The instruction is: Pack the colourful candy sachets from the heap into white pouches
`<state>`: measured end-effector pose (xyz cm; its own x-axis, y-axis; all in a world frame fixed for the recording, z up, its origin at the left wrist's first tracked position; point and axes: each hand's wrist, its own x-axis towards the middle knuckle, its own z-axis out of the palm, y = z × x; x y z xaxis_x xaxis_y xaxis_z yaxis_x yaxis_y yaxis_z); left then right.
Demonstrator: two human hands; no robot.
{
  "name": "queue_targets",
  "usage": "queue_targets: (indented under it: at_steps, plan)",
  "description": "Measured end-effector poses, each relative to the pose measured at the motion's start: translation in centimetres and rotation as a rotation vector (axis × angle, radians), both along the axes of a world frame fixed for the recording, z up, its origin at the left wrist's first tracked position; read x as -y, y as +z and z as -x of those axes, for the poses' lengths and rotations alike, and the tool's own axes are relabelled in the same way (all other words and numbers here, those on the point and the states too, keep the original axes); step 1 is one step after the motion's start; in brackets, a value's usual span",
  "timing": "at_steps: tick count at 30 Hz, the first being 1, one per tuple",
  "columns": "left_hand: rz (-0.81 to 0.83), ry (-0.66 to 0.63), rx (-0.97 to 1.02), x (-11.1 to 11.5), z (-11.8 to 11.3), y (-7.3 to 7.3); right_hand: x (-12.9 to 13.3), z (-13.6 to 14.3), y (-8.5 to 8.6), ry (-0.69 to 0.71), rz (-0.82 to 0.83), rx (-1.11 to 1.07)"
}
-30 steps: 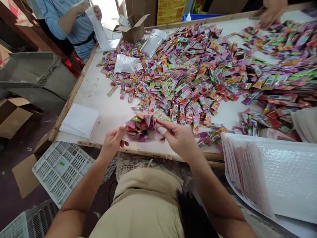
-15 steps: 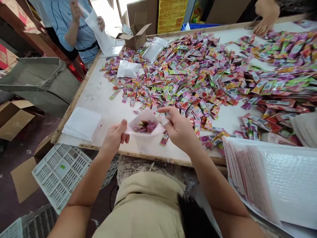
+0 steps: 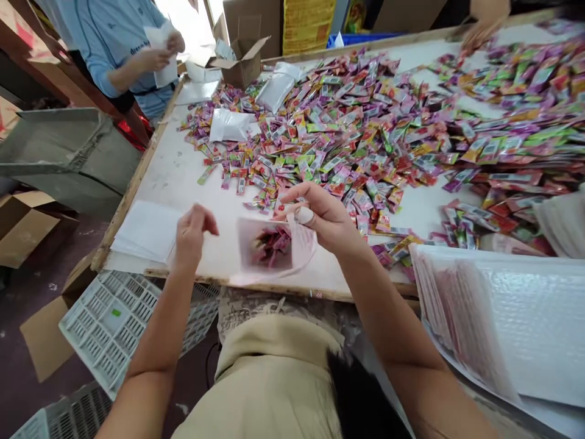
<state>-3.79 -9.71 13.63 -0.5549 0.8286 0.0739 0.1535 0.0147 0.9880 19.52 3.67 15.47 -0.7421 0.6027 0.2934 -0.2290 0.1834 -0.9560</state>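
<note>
My right hand (image 3: 326,219) pinches the upper right edge of a bubble mailer (image 3: 304,247), white with a pinkish tint. The mailer's mouth gapes toward me, and small colourful candy sachets (image 3: 273,247) show inside it. My left hand (image 3: 195,235) is off the mailer, at the right edge of a stack of white paper sheets (image 3: 144,228). Its fingers are loosely bent and somewhat blurred, with nothing visible in them. Loose sachets (image 3: 361,146) lie heaped on the white table (image 3: 167,161) beyond both hands.
More bubble mailers (image 3: 516,317) are stacked at my right. Two filled mailers (image 3: 233,125) lie on the heap by an open carton (image 3: 242,64). A co-worker (image 3: 123,55) handles white paper at the far left; another person's hand (image 3: 479,33) touches sachets. Plastic crates (image 3: 114,323) stand below left.
My left hand has let go of the mailer and moved left to the paper stack. The mailer now hangs from my right hand, its mouth tipped toward me. The co-worker's hands have lowered.
</note>
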Motion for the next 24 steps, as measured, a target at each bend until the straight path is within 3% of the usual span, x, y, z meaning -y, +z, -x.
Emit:
queue_targets:
  at_steps: [2,4,6,8,10,14,16,19,24]
  plan:
    - [-0.020,-0.129,-0.026,-2.1,-0.6,-0.4,-0.3,0.8,1.3,0.085,0.084,-0.072]
    - [0.001,-0.447,0.025,-3.9,-2.4,-0.9,-0.5,1.6,2.2,0.170,0.124,-0.110]
    - [0.028,-0.769,0.108,-5.2,-4.8,-1.7,-0.9,2.2,2.4,0.217,0.141,-0.133]
    - [0.045,-0.919,0.197,-6.0,-6.8,-2.7,-1.8,2.2,1.6,0.174,0.152,-0.125]
    - [0.023,-0.809,0.254,-6.4,-8.1,-3.9,-3.1,1.5,0.0,0.044,0.175,-0.109]
    - [-0.036,-0.290,0.271,-6.9,-8.4,-7.0,-5.0,-1.5,-5.4,-0.317,0.290,-0.019]
    - [-0.038,-0.154,0.279,-7.0,-8.2,-8.6,-4.6,-2.8,-8.2,-0.358,0.285,0.070]
    - [-0.049,-0.074,0.280,-6.9,-8.0,-9.9,-3.1,-3.5,-10.8,-0.336,0.254,0.112]
    - [0.010,-0.097,0.203,-7.5,-7.2,-9.7,-3.0,-2.1,-11.9,-0.528,0.197,0.163]
